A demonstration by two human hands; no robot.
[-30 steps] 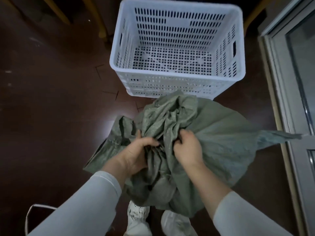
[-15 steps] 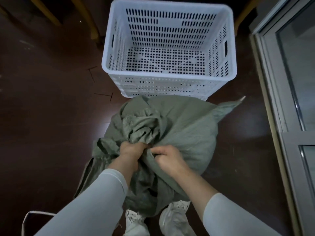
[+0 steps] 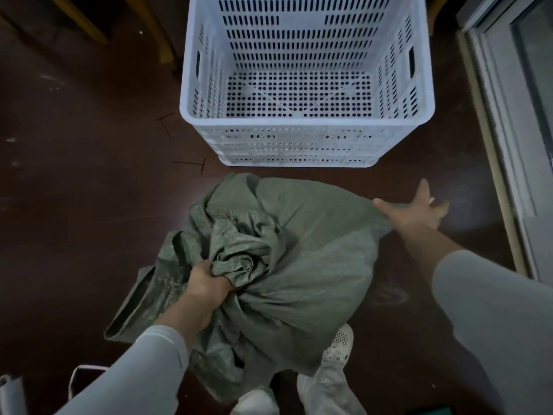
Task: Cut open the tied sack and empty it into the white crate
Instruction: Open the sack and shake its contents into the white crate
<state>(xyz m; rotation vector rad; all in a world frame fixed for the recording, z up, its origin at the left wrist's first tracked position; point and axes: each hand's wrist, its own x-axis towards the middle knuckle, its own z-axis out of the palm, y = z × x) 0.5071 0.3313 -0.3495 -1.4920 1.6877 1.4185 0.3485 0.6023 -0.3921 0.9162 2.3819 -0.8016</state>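
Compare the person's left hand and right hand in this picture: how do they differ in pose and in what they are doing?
The left hand is clenched on the sack's bunched cloth; the right hand is open, fingers spread. The left sits near the sack's middle; the right is at its far right edge. Both wear pale long sleeves.

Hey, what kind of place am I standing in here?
Probably an indoor storeroom or work area: a dark brown floor, a metal-framed glass door at the right, and a white crate on the floor.

Dark brown floor [image 3: 89, 205] carried white crate [image 3: 299, 148] at far side; green sack [image 3: 314, 265] sat just before it; white shoes [image 3: 338, 345] beneath sack.
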